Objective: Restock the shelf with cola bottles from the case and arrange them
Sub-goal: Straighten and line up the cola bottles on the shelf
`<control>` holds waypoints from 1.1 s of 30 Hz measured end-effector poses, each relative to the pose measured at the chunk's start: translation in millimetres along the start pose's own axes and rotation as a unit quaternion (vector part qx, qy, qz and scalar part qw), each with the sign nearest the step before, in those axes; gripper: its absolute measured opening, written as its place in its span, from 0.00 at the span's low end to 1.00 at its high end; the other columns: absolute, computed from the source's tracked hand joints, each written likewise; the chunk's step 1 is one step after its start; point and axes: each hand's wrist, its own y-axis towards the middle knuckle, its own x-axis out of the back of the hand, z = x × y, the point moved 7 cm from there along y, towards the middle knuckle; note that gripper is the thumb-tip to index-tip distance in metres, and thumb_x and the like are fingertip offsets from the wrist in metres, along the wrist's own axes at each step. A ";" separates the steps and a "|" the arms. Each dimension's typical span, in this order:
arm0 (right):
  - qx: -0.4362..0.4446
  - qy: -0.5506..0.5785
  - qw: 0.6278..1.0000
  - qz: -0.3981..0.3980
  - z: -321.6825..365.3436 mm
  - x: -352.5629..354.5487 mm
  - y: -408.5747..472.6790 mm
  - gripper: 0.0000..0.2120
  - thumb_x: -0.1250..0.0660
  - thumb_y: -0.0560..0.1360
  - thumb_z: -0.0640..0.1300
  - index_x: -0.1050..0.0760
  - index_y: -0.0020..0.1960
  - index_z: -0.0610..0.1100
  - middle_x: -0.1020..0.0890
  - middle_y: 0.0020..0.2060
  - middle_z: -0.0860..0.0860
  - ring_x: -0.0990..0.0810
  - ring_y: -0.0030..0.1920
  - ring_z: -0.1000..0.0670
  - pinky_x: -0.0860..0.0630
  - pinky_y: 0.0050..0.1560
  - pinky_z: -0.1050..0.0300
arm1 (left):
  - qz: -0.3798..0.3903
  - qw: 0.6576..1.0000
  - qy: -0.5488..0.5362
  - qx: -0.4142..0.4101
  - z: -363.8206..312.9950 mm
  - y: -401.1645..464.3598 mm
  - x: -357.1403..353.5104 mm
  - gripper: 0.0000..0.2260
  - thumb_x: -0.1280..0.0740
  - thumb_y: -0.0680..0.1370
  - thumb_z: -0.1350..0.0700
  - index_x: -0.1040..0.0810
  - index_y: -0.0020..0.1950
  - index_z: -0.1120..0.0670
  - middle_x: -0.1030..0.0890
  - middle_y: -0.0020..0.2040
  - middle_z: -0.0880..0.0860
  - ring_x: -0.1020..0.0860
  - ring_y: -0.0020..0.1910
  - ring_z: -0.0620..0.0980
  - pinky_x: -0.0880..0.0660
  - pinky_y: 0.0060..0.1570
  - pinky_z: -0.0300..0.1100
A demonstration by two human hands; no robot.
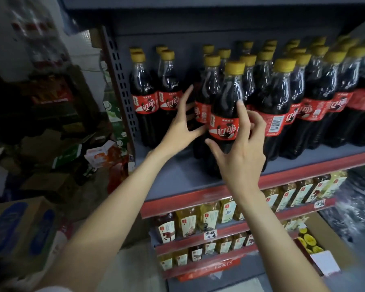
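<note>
**Shelf nearly full, fronts being squared up**

Closing in on the front cola bottle (224,114) at the shelf (177,178) edge: right hand (238,148) spread, fingertips brushing the label, not gripping; left hand (181,123) splayed, empty, nudging the neighbouring bottle (204,98). Rows standing packed; gap remaining left of centre. Case (316,247) waiting below, seemingly holding more.

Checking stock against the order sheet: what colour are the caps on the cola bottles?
Yellow caps, clearest in the head view.

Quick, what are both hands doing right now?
Left hand: open, fingers spread, thumb touching the front cola bottle.
Right hand: open, fingers curled loosely around that bottle, not gripping it.
</note>
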 end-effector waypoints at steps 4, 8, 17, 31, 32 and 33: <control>0.040 -0.014 0.997 -0.065 8.2 9.9 -6.7 0.35 0.27 0.73 0.45 0.42 0.73 0.45 0.33 0.65 0.38 0.31 0.64 0.39 0.23 0.55 0.44 | -0.007 1.000 -0.007 -0.028 -5.0 -4.3 0.7 0.40 0.28 0.74 0.61 0.50 0.76 0.44 0.35 0.73 0.50 0.32 0.69 0.43 0.31 0.68 0.40; 0.150 0.123 0.980 -0.052 42.4 9.0 -24.4 0.19 0.38 0.76 0.30 0.30 0.67 0.34 0.26 0.60 0.38 0.26 0.61 0.42 0.27 0.63 0.51 | -0.123 0.990 0.058 -0.028 -2.5 -35.2 32.0 0.39 0.26 0.69 0.46 0.45 0.73 0.33 0.31 0.72 0.48 0.28 0.67 0.49 0.25 0.60 0.56; -0.004 0.291 0.916 0.275 52.5 -95.5 -21.1 0.39 0.36 0.72 0.37 0.50 0.78 0.43 0.38 0.75 0.47 0.35 0.73 0.49 0.32 0.69 0.47 | -0.227 0.966 0.121 -0.022 -8.6 -76.2 89.4 0.32 0.30 0.75 0.49 0.42 0.74 0.40 0.35 0.64 0.37 0.27 0.64 0.45 0.26 0.62 0.47; -0.022 0.265 0.929 0.257 69.4 -135.5 3.0 0.40 0.26 0.71 0.42 0.43 0.76 0.43 0.32 0.66 0.43 0.28 0.65 0.46 0.31 0.62 0.60 | -0.216 0.967 0.132 0.013 11.6 -73.1 107.6 0.42 0.26 0.72 0.61 0.48 0.73 0.33 0.34 0.74 0.49 0.28 0.67 0.46 0.20 0.53 0.44; -0.014 0.255 0.933 0.254 69.4 -129.3 0.5 0.40 0.26 0.71 0.42 0.44 0.77 0.43 0.32 0.67 0.43 0.29 0.66 0.46 0.33 0.62 0.62 | -0.213 0.968 0.131 0.012 12.1 -72.4 107.4 0.42 0.27 0.72 0.61 0.48 0.73 0.33 0.34 0.74 0.49 0.29 0.67 0.47 0.21 0.54 0.44; 0.001 0.244 0.940 0.239 69.3 -118.6 -2.7 0.39 0.27 0.72 0.41 0.44 0.77 0.42 0.32 0.67 0.43 0.29 0.67 0.46 0.34 0.62 0.63 | -0.209 0.969 0.130 0.010 13.1 -72.0 107.1 0.41 0.28 0.73 0.62 0.48 0.73 0.33 0.35 0.74 0.49 0.29 0.68 0.47 0.21 0.55 0.45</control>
